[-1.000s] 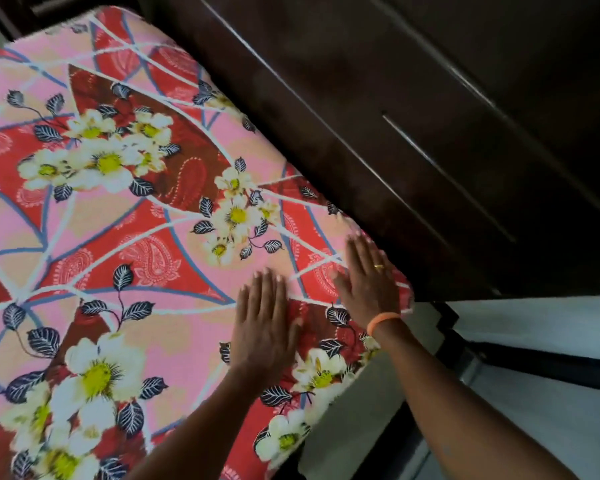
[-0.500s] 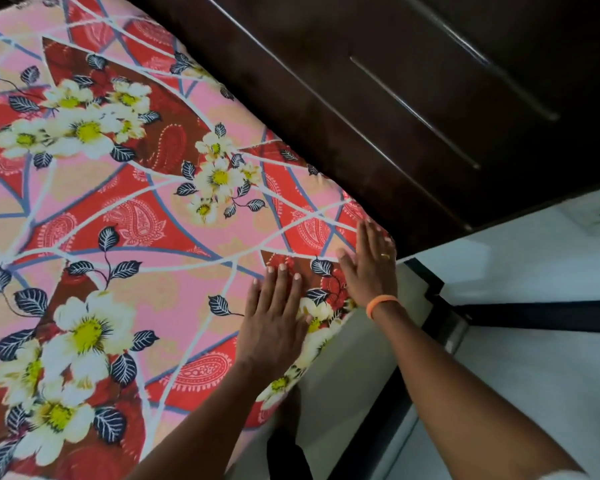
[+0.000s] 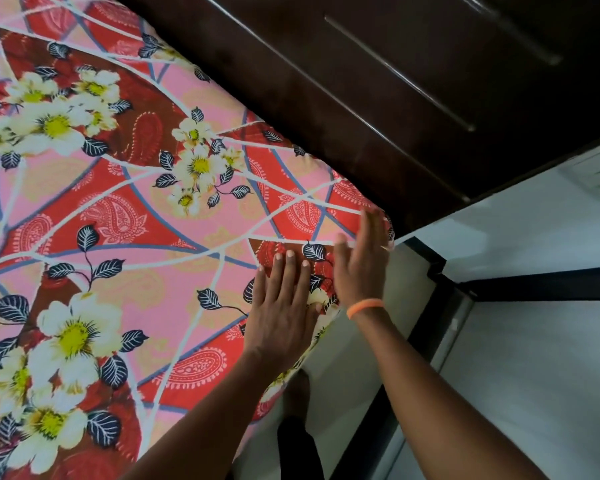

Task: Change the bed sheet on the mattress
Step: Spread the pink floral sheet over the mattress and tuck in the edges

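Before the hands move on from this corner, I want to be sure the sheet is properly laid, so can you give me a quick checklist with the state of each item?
1. Pink and red floral bed sheet lies smooth across the top: ok.
2. Sheet wraps over the rounded mattress corner: ok.
3. Left hand flat, fingers straight, pressing the sheet: ok.
4. Right hand on the sheet at the corner: cannot tell, it is blurred.
5. Sheet edge tucked under the mattress: cannot tell, hidden below.
6. Side against the dark wooden cabinet tucked in: cannot tell.
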### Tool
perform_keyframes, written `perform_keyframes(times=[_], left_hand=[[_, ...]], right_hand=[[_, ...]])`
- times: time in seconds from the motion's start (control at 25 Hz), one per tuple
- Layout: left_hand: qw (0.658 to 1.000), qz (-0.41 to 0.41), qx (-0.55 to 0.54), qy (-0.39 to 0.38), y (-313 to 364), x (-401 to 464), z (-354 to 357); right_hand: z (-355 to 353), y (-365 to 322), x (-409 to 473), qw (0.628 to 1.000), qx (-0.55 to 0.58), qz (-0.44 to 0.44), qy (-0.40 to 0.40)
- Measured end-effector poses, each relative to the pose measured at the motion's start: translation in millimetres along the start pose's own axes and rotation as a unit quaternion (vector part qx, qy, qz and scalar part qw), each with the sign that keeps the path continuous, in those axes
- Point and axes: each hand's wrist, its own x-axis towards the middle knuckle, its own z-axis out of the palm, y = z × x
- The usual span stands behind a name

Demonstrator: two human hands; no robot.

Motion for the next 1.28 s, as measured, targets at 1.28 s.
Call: perform_keyframes(times=[1.28], left_hand=[[0.965,-0.253,-0.055,0.036,-174.4,-359.9,-7.4]], right_hand=[[106.2,-186.5,-321.5,0.875,-0.237,-0.342,-0.248]])
